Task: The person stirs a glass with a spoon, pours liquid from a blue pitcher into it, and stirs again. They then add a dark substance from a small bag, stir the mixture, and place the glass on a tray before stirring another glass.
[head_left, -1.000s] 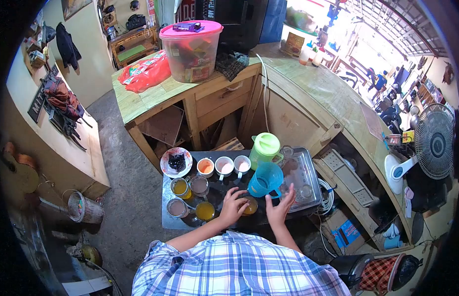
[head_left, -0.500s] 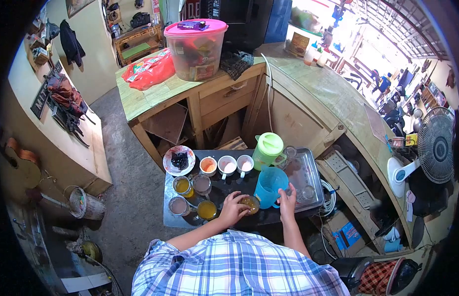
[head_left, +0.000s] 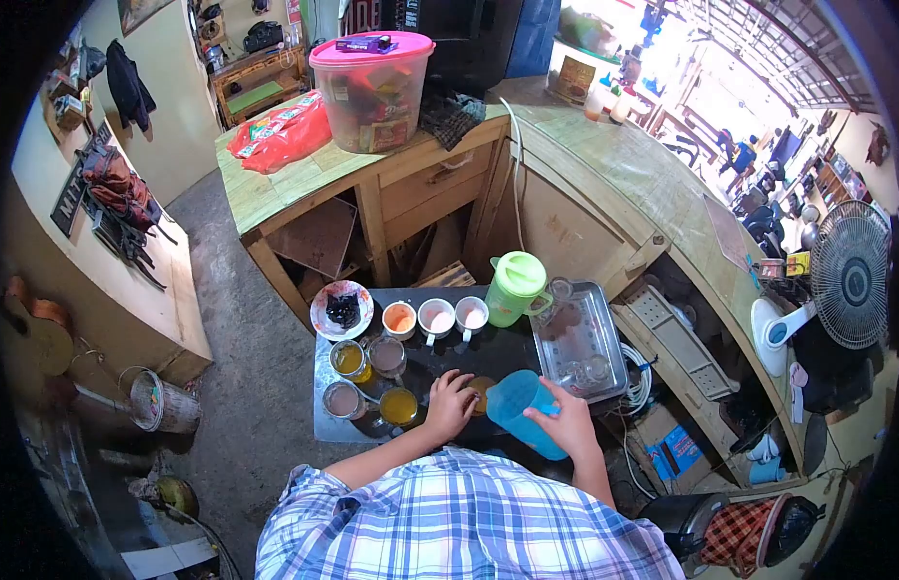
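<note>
My right hand (head_left: 563, 425) grips a blue plastic jug (head_left: 525, 410), lifted and tilted toward a glass of orange drink (head_left: 480, 392) on the dark low table (head_left: 498, 346). My left hand (head_left: 451, 401) rests on that glass, fingers around its near side. To the left stand several filled glasses, among them an orange one (head_left: 399, 407) and a brown one (head_left: 344, 399). A green lidded jug (head_left: 516, 287) stands at the table's far edge.
Three small cups (head_left: 436, 317) and a plate with dark food (head_left: 343, 310) line the table's back. A metal tray (head_left: 578, 341) with empty glasses lies at the right. Behind stands a wooden desk (head_left: 304, 184) with a pink-lidded tub (head_left: 372, 89). A fan (head_left: 848, 277) is far right.
My right hand took hold of the blue jug, lifted it off the table and brought it toward me, tilting it by the glass. My left hand stayed on the glass.
</note>
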Demonstrator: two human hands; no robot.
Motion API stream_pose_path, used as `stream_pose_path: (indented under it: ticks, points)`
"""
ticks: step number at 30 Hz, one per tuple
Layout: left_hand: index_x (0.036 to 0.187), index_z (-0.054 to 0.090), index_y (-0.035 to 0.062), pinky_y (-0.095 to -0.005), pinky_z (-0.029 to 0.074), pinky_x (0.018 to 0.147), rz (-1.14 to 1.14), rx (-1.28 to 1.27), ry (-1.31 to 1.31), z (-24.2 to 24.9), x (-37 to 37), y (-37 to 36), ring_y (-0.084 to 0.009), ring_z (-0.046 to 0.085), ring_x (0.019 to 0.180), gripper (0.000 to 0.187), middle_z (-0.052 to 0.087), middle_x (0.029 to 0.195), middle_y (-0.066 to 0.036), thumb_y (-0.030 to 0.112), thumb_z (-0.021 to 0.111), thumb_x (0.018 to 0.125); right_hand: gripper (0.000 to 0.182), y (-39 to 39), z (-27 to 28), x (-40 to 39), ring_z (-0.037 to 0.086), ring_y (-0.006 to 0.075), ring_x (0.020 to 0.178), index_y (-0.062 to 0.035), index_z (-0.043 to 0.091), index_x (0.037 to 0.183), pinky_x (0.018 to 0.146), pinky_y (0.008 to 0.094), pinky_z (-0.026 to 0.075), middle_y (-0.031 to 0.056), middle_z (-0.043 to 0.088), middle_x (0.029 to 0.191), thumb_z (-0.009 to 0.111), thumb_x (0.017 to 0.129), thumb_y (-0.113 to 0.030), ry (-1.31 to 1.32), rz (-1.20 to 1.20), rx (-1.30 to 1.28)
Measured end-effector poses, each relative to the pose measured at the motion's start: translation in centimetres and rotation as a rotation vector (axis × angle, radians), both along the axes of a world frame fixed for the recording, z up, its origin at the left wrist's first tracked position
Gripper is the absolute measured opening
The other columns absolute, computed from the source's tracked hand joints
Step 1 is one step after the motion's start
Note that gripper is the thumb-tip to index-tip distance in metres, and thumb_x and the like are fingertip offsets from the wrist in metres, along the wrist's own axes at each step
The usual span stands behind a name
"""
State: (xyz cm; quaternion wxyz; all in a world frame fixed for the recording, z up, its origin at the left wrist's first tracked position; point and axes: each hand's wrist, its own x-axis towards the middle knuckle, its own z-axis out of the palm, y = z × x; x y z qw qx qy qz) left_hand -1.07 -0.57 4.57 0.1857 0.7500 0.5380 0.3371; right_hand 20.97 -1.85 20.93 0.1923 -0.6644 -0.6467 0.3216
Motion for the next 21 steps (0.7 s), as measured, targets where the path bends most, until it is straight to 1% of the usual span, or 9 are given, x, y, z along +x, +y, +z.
stream_pose_path:
  ticks: [2,3,5,6,8,12,14,17,21]
  points:
    - [0.092,0.071,0.0113,-0.0553,0.034,0.101,0.023,-0.007,0.013,-0.1,0.0,-0.1,-0.0336,0.045,0.124,0.015,0.059,0.124,-0.008,0.022,0.067,0.082,0.072,-0.2,0.1,-0.1,0.069,0.0336,0.085,-0.0104,0.053,0.134,0.078,0.0401,0.054,0.0221,0.069,0.091,0.080,0.072,-0.036,-0.049,0.061,-0.076]
    - [0.092,0.072,0.0125,-0.0573,0.033,0.101,0.044,-0.015,0.027,-0.1,0.0,-0.2,-0.0333,0.045,0.124,0.015,0.060,0.124,-0.007,0.023,0.067,0.083,0.072,-0.2,-0.1,-0.1,0.069,0.0336,0.085,-0.0104,0.053,0.134,0.078,0.0401,0.054,0.0221,0.069,0.091,0.080,0.072,-0.036,-0.050,0.063,-0.075]
    - [0.092,0.073,0.0136,-0.0588,0.032,0.101,0.059,-0.019,0.039,-0.1,0.0,-0.4,-0.0333,0.045,0.125,0.015,0.060,0.124,-0.007,0.024,0.067,0.082,0.071,-0.2,-0.7,-0.3,0.067,0.0385,0.091,-0.0110,0.052,0.135,0.084,0.0443,0.052,0.0248,0.067,0.096,0.077,0.074,-0.036,-0.169,0.088,-0.070]
    - [0.091,0.074,0.0146,-0.0603,0.032,0.101,0.073,-0.024,0.052,-0.1,0.0,-0.5,-0.0333,0.045,0.125,0.015,0.060,0.124,-0.006,0.025,0.067,0.082,0.071,-0.2,-0.7,-0.5,0.067,0.0385,0.091,-0.0110,0.052,0.135,0.084,0.0443,0.052,0.0248,0.067,0.096,0.077,0.074,-0.036,-0.170,0.092,-0.068]
    - [0.091,0.074,0.0150,-0.0605,0.031,0.101,0.086,-0.020,0.056,0.0,0.1,-0.5,-0.0331,0.044,0.125,0.015,0.060,0.123,-0.006,0.025,0.068,0.082,0.070,-0.1,-0.8,-0.9,0.064,0.0413,0.096,-0.0127,0.051,0.137,0.087,0.0467,0.050,0.0258,0.066,0.100,0.076,0.075,-0.035,-0.202,0.108,-0.087]
    - [0.091,0.075,0.0155,-0.0610,0.031,0.102,0.111,-0.019,0.078,-0.1,0.2,-0.6,-0.0324,0.044,0.125,0.016,0.061,0.122,-0.006,0.027,0.068,0.082,0.071,0.1,-0.6,-1.8,0.063,0.0422,0.099,-0.0104,0.048,0.139,0.090,0.0471,0.049,0.0264,0.065,0.104,0.074,0.077,-0.033,-0.267,0.124,-0.091]
    - [0.091,0.075,0.0155,-0.0612,0.031,0.101,0.122,-0.024,0.070,-0.2,0.2,-0.7,-0.0321,0.044,0.125,0.016,0.060,0.122,-0.006,0.027,0.068,0.082,0.072,0.5,-0.3,-2.4,0.062,0.0422,0.101,-0.0057,0.046,0.139,0.091,0.0473,0.049,0.0271,0.065,0.105,0.073,0.078,-0.032,-0.305,0.130,-0.140]
    - [0.092,0.075,0.0155,-0.0617,0.031,0.101,0.136,-0.035,0.070,-0.4,0.2,-0.8,-0.0316,0.044,0.126,0.017,0.060,0.123,-0.006,0.028,0.068,0.082,0.072,0.9,-0.3,-2.8,0.063,0.0422,0.101,-0.0017,0.045,0.139,0.091,0.0475,0.049,0.0282,0.065,0.105,0.072,0.079,-0.031,-0.328,0.147,-0.147]
    - [0.092,0.075,0.0156,-0.0622,0.030,0.101,0.147,-0.045,0.085,-0.5,0.2,-0.8,-0.0310,0.044,0.126,0.017,0.060,0.123,-0.006,0.028,0.067,0.082,0.072,1.1,0.0,-3.5,0.063,0.0416,0.101,-0.0020,0.045,0.139,0.090,0.0476,0.049,0.0287,0.065,0.104,0.072,0.079,-0.031,-0.353,0.159,-0.157]
